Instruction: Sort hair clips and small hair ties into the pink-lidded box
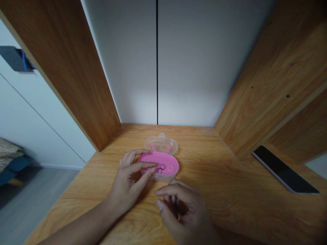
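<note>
An oval clear plastic box (163,177) lies on the wooden surface, its clear lid (173,144) swung back. Inside it sits a pink tray (163,157) holding small black loops (161,169), which look like thin elastic bands, and a pale loop (170,168). My left hand (131,175) reaches over the box's left side, with thumb and index tips pinched close together beside the black loops. Whatever may be between those tips is too small to make out. Nearer to me, my right hand (182,206) hovers with curled fingers, thumb and index apart, nothing visible between them.
A dark-screened phone (283,168) lies to the right by the wooden side panel (276,78). White panels (189,64) stand behind the box. Another wooden panel (68,64) rises at left, past which the floor (56,185) shows.
</note>
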A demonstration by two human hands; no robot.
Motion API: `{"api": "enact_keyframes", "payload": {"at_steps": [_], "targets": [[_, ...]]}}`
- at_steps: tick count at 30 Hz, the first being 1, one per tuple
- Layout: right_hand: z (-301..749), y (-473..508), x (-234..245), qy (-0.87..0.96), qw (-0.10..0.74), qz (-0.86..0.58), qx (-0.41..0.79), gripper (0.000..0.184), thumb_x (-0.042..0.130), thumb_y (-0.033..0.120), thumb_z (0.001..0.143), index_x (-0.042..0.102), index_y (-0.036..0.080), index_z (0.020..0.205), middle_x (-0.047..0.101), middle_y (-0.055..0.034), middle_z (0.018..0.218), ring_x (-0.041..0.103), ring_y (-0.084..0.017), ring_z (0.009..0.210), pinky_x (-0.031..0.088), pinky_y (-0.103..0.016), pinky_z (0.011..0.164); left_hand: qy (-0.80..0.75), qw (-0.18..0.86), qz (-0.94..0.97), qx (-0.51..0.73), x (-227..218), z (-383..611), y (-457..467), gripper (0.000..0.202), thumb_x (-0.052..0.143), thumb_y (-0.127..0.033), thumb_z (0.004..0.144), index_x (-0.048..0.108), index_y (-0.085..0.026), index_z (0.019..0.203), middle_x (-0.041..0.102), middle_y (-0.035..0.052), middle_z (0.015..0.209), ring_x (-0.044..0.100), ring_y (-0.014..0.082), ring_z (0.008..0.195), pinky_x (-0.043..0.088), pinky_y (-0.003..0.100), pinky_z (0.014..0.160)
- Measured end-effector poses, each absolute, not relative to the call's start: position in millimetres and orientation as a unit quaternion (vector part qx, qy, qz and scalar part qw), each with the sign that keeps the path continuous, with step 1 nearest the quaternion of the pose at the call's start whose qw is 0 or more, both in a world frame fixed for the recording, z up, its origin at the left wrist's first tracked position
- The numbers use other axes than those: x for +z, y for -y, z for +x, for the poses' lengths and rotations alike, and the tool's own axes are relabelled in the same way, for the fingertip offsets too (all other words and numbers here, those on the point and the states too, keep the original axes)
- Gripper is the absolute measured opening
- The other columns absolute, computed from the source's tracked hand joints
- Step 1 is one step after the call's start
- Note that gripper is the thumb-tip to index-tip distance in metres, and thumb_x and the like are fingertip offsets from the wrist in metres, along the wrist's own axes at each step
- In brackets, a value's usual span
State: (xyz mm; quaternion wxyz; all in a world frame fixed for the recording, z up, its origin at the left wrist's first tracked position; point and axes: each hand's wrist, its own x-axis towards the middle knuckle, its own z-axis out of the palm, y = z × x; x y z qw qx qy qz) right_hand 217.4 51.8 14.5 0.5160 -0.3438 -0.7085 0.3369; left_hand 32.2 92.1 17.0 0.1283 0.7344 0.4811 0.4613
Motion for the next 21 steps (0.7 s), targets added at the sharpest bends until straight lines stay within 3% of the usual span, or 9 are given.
{"api": "enact_keyframes", "payload": {"at_steps": [4,11,17,21], "targets": [[217,-50,17,0.713,0.514,-0.352,0.321,0.021,0.056,0.009,0.077,0.07,0.021,0.087,0.059,0.0029,0.064,0.05,-0.009,0.049,0.04,-0.019,0.046,-0.471,0.143,0.733,0.47,19,33,-92,0.006,0.07,-0.028,0.086,0.072,-0.027,0.092,0.057,0.0066,0.122,0.052,0.0303,0.121,0.04,0.053,0.101],[226,-50,12,0.786,0.458,-0.321,0.263,0.026,0.056,0.008,0.077,0.07,0.023,0.094,0.06,0.0054,0.06,0.054,-0.007,0.047,0.04,-0.019,0.05,-0.45,0.204,0.71,0.502,7,37,-96,0.067,0.086,-0.032,0.07,0.047,-0.027,0.125,0.044,0.01,0.135,0.043,0.0319,0.131,0.036,0.054,0.11],[231,-51,2,0.821,0.44,-0.315,0.183,0.025,0.054,0.012,0.081,0.068,0.026,0.096,0.057,0.0078,0.056,0.055,-0.008,0.047,0.043,-0.023,0.058,-0.465,0.25,0.68,0.509,-4,42,-97,0.068,0.084,-0.032,0.073,0.042,-0.027,0.128,0.049,0.0081,0.127,0.05,0.0288,0.122,0.041,0.049,0.107],[232,-53,1,0.836,0.428,-0.293,0.178,0.019,0.054,0.018,0.085,0.067,0.025,0.097,0.054,0.0089,0.052,0.049,-0.009,0.042,0.04,-0.024,0.055,-0.462,0.258,0.674,0.516,-4,42,-97,0.069,0.085,-0.031,0.072,0.042,-0.027,0.126,0.049,0.0075,0.125,0.05,0.0282,0.121,0.042,0.047,0.105]]}}
